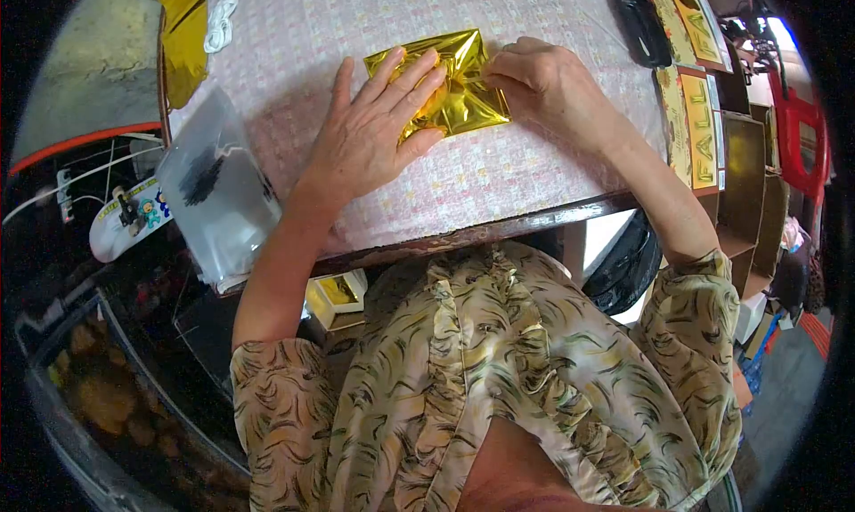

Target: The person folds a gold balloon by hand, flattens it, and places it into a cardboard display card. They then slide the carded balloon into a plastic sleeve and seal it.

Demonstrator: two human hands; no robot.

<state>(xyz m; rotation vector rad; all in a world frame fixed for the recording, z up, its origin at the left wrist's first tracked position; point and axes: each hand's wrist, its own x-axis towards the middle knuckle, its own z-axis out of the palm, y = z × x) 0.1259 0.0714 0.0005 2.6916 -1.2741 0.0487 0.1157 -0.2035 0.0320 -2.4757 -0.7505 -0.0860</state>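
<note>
Head view: left hand flat, fingers spread on gold foil; right hand pinching foil's edge.

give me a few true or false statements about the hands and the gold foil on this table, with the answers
1. The left hand lies flat on the gold foil sheet. True.
2. The right hand is off the foil, resting on the black object. False: its fingers pinch the foil's right edge.
3. The foil lies on a pink patterned tablecloth. True.
4. The foil is silver. False: it is shiny gold.
5. A clear plastic bag lies at the table's left edge. True.
6. More gold foil lies at the table's near right corner. False: it is at the far left.
</note>
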